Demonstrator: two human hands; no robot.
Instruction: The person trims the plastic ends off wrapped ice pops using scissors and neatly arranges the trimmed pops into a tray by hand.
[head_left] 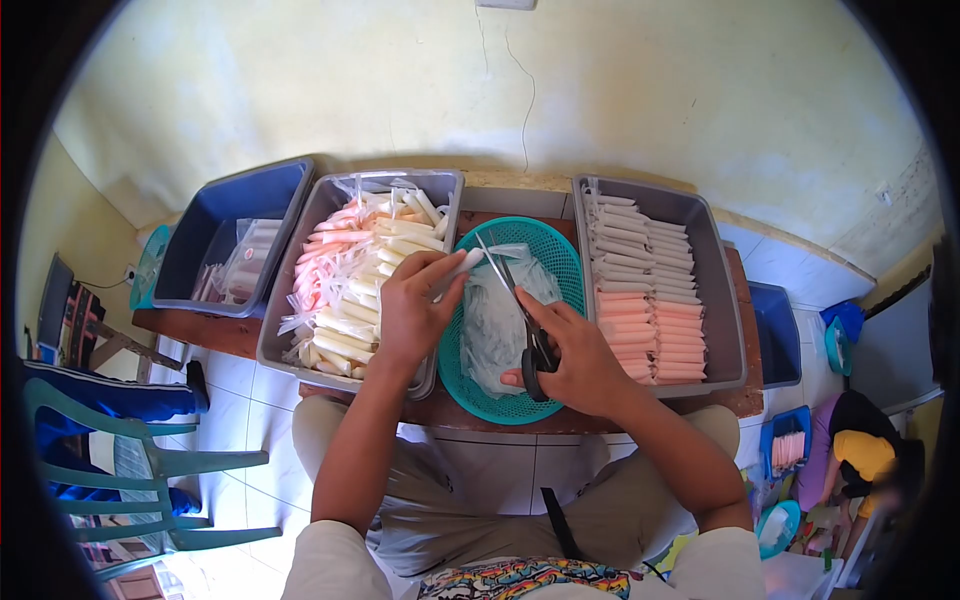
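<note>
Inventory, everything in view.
table: one, brown, centre
central basket: one, turquoise, table
plastic pieces: many, clear, basket
scissors: one, black-handled, over basket
single tube: one, white, beside scissors
left tub: one, grey, table
loose tubes: many, cream and pink, left tub
right tub: one, grey, table
rowed tubes: many, white and pink, right tub
far-left tub: one, blue, table
far-right tub: one, blue, right
chair: one, green, lower left
left person: one, blue trousers, left
right person: one, yellow and purple, right
clutter: several, mixed, right; unclear
wall: one, cream, background
left grip: one, holding single tube
right grip: one, holding scissors
</note>
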